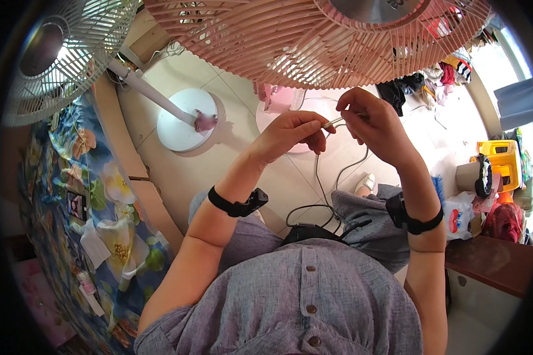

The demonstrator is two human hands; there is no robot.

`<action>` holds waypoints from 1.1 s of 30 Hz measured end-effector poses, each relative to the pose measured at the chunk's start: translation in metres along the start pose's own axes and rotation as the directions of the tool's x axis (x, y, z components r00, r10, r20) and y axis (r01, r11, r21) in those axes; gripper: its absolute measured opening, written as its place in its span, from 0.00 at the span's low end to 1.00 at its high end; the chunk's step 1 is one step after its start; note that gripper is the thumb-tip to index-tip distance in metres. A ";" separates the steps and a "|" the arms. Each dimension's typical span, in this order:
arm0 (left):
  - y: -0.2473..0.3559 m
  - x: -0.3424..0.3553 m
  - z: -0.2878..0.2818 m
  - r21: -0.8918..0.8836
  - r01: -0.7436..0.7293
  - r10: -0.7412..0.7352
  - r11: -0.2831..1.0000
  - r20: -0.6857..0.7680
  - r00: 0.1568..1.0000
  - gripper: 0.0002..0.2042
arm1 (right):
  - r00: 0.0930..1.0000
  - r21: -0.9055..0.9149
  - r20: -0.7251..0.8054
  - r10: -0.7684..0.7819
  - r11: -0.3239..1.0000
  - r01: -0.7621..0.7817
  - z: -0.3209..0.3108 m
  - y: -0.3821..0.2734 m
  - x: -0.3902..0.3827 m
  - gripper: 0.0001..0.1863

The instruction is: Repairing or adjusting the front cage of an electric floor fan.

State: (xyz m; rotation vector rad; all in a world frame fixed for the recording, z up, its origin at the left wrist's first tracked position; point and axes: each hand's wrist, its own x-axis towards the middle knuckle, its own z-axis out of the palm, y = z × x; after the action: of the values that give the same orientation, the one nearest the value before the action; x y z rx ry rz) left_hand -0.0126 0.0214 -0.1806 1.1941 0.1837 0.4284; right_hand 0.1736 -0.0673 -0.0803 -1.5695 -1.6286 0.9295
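In front of me, a large pink fan (260,44) with a round slatted grille fills the top of the view. Just below its lower rim my left hand (293,131) pinches one end of a short, thin, pale stick-like piece (333,123), whose kind I cannot make out. The other end runs to the curled fingers of my right hand (374,123), which also closes on it. Both hands are raised over the floor, close together and apart from the grille. Part of the right fingertips is hidden behind that hand.
A white fan (47,65) on a round white base (186,120) stands at the left. Beside it is a bed with a flowered cover (121,245), bearing a phone (76,205). Dark cables (317,207) hang near my lap. At right are a yellow stool (503,160) and a bin (472,179).
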 end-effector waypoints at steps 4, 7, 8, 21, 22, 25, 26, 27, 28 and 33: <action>0.001 0.000 0.004 0.020 0.004 -0.004 1.000 -0.016 1.000 0.15 | 0.996 -0.170 -0.016 -0.084 0.982 0.080 0.003 0.006 0.002 0.08; -0.001 0.000 0.004 -0.018 0.006 -0.006 1.000 -0.003 1.000 0.14 | 0.989 -0.169 -0.025 -0.145 0.976 0.138 0.009 0.005 0.003 0.10; -0.001 0.000 0.004 -0.018 0.006 -0.006 1.000 -0.002 1.000 0.14 | 0.989 -0.170 -0.026 -0.145 0.976 0.139 0.011 0.006 0.004 0.10; 0.001 -0.003 0.000 -0.129 -0.029 0.014 0.991 -0.119 0.993 0.10 | 1.000 0.379 -0.004 -0.015 0.925 0.016 0.031 0.032 0.016 0.06; 0.001 -0.004 0.000 -0.122 -0.025 0.012 0.992 -0.111 0.994 0.09 | 0.993 0.357 -0.055 -0.103 0.927 0.115 0.034 0.037 0.018 0.06; 0.004 -0.006 0.000 -0.027 0.005 -0.008 1.000 -0.131 0.991 0.10 | 0.975 0.286 -0.122 -0.188 0.934 0.216 0.038 0.041 0.018 0.07; 0.003 -0.006 0.000 -0.028 0.004 -0.008 1.000 -0.130 0.992 0.10 | 0.972 0.240 -0.144 -0.185 0.946 0.216 0.040 0.038 0.017 0.08; 0.003 -0.005 0.000 0.008 -0.013 0.013 1.000 -0.134 0.991 0.10 | 0.972 0.238 -0.146 -0.184 0.947 0.215 0.039 0.034 0.015 0.08; 0.002 -0.003 0.000 0.044 -0.026 0.032 0.999 -0.135 0.990 0.10 | 0.973 0.072 -0.156 -0.170 0.981 0.182 0.036 0.026 0.012 0.07; -0.011 0.004 -0.014 0.171 -0.077 0.103 0.982 -0.151 0.983 0.13 | 0.887 -0.517 -0.117 -0.447 0.790 0.330 0.034 0.027 0.009 0.07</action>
State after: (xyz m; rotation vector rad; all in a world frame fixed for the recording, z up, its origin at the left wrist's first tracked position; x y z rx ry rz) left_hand -0.0118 0.0316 -0.1955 1.3339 0.3085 0.5984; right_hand 0.1583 -0.0593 -0.1213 -1.4839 -2.0045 0.0991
